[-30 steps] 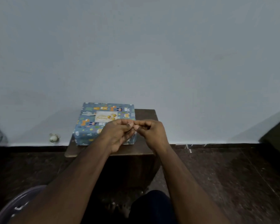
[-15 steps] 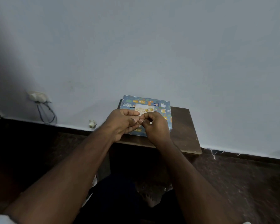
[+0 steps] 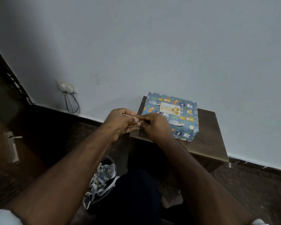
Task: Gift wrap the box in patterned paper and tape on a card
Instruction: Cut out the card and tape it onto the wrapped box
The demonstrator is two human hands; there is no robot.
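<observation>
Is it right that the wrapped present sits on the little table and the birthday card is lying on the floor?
Not quite. The wrapped present does sit on the little table, but the birthday card is on top of the present, not on the floor. The head view shows it.

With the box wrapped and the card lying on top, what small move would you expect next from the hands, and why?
Probably bringing the pale strip, likely tape, over to the card and pressing it across an edge. The left hand and right hand pinch it between them just short of the wrapped box, and no tape is plainly visible on the card.
</observation>
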